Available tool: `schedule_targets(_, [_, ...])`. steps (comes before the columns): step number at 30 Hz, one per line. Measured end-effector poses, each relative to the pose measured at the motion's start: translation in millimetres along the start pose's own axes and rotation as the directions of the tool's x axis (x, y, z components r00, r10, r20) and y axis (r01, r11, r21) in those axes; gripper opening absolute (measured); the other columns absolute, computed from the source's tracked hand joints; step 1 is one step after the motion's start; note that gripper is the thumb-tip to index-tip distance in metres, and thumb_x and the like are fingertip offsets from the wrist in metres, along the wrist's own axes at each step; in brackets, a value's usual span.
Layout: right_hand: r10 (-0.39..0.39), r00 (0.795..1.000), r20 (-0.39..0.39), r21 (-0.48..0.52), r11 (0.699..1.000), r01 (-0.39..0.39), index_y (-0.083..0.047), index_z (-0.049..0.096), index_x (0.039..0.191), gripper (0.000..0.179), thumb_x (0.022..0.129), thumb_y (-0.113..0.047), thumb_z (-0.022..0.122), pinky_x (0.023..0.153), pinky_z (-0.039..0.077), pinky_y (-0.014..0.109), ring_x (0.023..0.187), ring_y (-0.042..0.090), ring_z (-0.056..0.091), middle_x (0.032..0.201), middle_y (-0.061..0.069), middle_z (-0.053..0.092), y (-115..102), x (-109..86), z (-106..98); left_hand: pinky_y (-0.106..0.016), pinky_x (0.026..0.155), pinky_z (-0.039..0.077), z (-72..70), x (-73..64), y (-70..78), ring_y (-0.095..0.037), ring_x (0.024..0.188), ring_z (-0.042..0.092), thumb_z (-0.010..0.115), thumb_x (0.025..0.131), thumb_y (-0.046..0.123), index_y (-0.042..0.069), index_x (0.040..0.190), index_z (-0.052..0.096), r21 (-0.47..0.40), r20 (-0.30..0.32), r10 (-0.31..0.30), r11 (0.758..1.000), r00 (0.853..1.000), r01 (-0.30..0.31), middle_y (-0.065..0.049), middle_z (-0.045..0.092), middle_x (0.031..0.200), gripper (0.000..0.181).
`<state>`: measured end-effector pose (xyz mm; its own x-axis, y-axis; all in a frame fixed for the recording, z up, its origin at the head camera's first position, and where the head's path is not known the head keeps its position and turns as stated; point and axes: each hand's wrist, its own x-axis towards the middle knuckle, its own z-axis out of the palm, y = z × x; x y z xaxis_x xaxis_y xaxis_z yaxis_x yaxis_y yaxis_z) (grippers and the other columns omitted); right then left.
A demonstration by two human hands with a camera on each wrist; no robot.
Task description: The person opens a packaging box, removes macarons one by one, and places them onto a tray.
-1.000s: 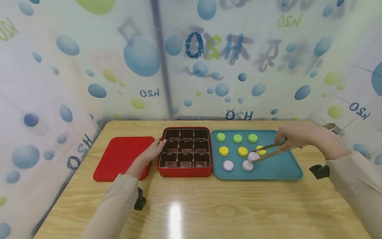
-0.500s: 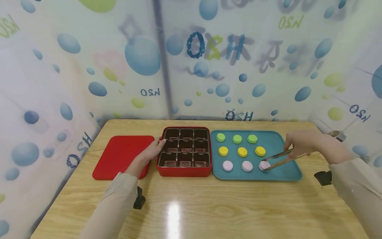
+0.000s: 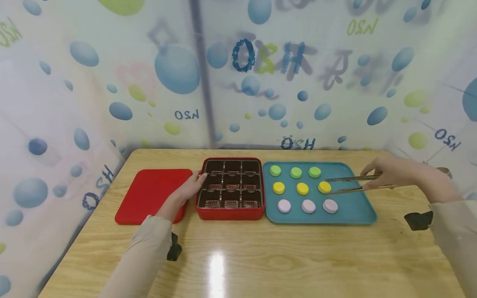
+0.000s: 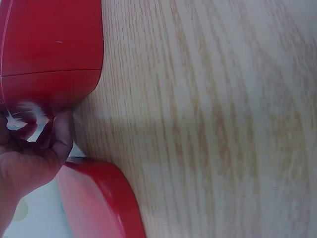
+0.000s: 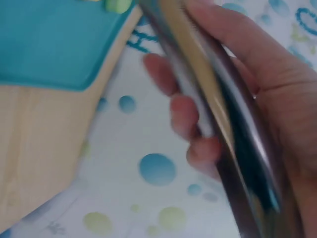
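My right hand (image 3: 395, 171) grips metal tongs (image 3: 357, 189) from the right; the right wrist view shows fingers and thumb wrapped about their handles. The tongs' tips stand apart on either side of the rightmost yellow macaron (image 3: 324, 187), which lies on the blue tray (image 3: 354, 211). Three green macarons (image 3: 296, 172) make the back row, and three pale lilac macarons (image 3: 308, 206) the front row. My left hand (image 3: 189, 186) holds the left side of a red box (image 3: 231, 214), thumb at its rim. In the left wrist view its bent fingers (image 4: 37, 136) meet the box's wall.
A dark divider insert (image 3: 232, 182) with several bare compartments fills the box. Left of it a red lid (image 3: 152, 194) lies flat on the wooden table (image 3: 238, 256). The tray stands close against the box's right side. A printed curtain (image 3: 261, 103) closes off the back and sides.
The tongs set a lilac macaron down at the right end of the front row and released it. They then moved back to the rightmost yellow macaron. The left hand stayed at the box.
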<state>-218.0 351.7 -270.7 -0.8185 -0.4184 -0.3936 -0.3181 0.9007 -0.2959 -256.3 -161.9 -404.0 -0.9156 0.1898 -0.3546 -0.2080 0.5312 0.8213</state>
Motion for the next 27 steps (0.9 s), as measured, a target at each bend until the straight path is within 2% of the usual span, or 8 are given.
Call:
schedule_targets(5, [0.052, 0.997, -0.063, 0.033, 0.998, -0.050, 0.018, 0.043, 0.124, 0.067, 0.089, -0.037, 0.056, 0.065, 0.051, 0.033, 0.075, 0.017, 0.063, 0.100, 0.021, 0.063, 16.7, 0.5, 10.0, -0.050, 0.111, 0.018, 0.0, -0.3, 0.7, -0.033, 0.136, 0.019, 0.026, 0.100, 0.037, 0.004, 0.147, 0.001, -0.016, -0.002, 0.007, 1.000, 1.000, -0.007, -0.022, 0.023, 0.145, 0.062])
schedule_targets(9, [0.057, 0.993, -0.104, 0.056, 0.997, -0.051, 0.024, 0.040, 0.119, 0.058, 0.095, -0.028, 0.049, 0.066, 0.051, 0.036, 0.061, 0.016, 0.062, 0.088, 0.020, 0.064, 34.8, 3.2, 23.9, -0.050, 0.111, 0.018, 0.3, 0.5, 0.2, -0.033, 0.137, 0.019, 0.026, 0.100, 0.038, 0.004, 0.147, 0.001, -0.018, 0.003, 0.016, 1.000, 1.000, -0.016, -0.022, 0.023, 0.145, 0.063])
schedule_targets(12, [0.043, 0.989, -0.142, 0.024, 0.999, -0.040, 0.027, 0.042, 0.111, 0.053, 0.097, -0.025, 0.043, 0.064, 0.049, 0.037, 0.063, 0.019, 0.061, 0.082, 0.019, 0.065, 45.1, 4.6, 36.7, -0.051, 0.111, 0.019, -0.1, 0.9, 0.4, -0.034, 0.136, 0.019, 0.026, 0.100, 0.039, 0.003, 0.146, 0.000, -0.007, 0.006, 0.014, 1.000, 1.000, -0.014, -0.023, 0.023, 0.145, 0.064])
schedule_targets(15, [0.054, 0.993, -0.101, 0.049, 0.998, -0.050, 0.026, 0.042, 0.107, 0.051, 0.099, -0.024, 0.040, 0.057, 0.044, 0.031, 0.055, 0.015, 0.053, 0.068, 0.010, 0.058, 50.0, 4.5, 49.6, -0.051, 0.111, 0.019, 0.2, 0.9, 1.7, -0.034, 0.136, 0.019, 0.025, 0.100, 0.040, 0.003, 0.146, -0.001, -0.002, 0.011, 0.010, 1.000, 1.000, -0.010, -0.023, 0.022, 0.145, 0.065])
schedule_targets(18, [0.086, 0.996, -0.010, 0.137, 0.987, -0.084, 0.025, 0.040, 0.107, 0.050, 0.098, -0.024, 0.041, 0.051, 0.042, 0.025, 0.046, 0.010, 0.045, 0.058, 0.002, 0.047, 47.9, 5.4, 61.4, -0.051, 0.111, 0.018, -0.2, 1.2, 3.7, -0.034, 0.136, 0.019, 0.025, 0.100, 0.039, 0.003, 0.146, -0.001, -0.007, 0.015, 0.017, 1.000, 1.000, -0.017, -0.023, 0.021, 0.145, 0.064])
schedule_targets(22, [0.106, 0.991, 0.081, 0.235, 0.964, -0.122, 0.026, 0.037, 0.107, 0.051, 0.097, -0.023, 0.044, 0.052, 0.051, 0.029, 0.052, 0.014, 0.051, 0.067, 0.008, 0.044, 41.7, 8.8, 71.9, -0.050, 0.111, 0.018, -0.6, 1.5, 5.0, -0.033, 0.136, 0.019, 0.026, 0.100, 0.038, 0.002, 0.146, 0.000, -0.007, 0.018, 0.024, 1.000, 1.000, -0.024, -0.023, 0.022, 0.145, 0.064])
schedule_targets(24, [0.118, 0.988, 0.103, 0.252, 0.957, -0.141, 0.021, 0.042, 0.098, 0.045, 0.096, -0.024, 0.045, 0.051, 0.053, 0.031, 0.054, 0.016, 0.054, 0.069, 0.010, 0.044, 38.8, 11.6, 75.4, -0.050, 0.111, 0.019, -0.7, 1.8, 4.1, -0.033, 0.136, 0.019, 0.026, 0.100, 0.039, 0.002, 0.146, 0.000, -0.004, 0.018, 0.019, 1.000, 1.000, -0.019, -0.023, 0.022, 0.145, 0.065])
schedule_targets(27, [0.136, 0.982, 0.129, 0.241, 0.956, -0.164, 0.002, 0.041, 0.078, 0.034, 0.095, -0.027, 0.046, 0.049, 0.053, 0.030, 0.053, 0.015, 0.055, 0.068, 0.008, 0.043, 34.5, 16.2, 80.1, -0.050, 0.111, 0.018, -1.1, 1.7, 1.4, -0.034, 0.136, 0.018, 0.025, 0.100, 0.040, 0.002, 0.146, -0.001, 0.001, 0.013, 0.010, 1.000, 1.000, -0.010, -0.024, 0.021, 0.146, 0.065])
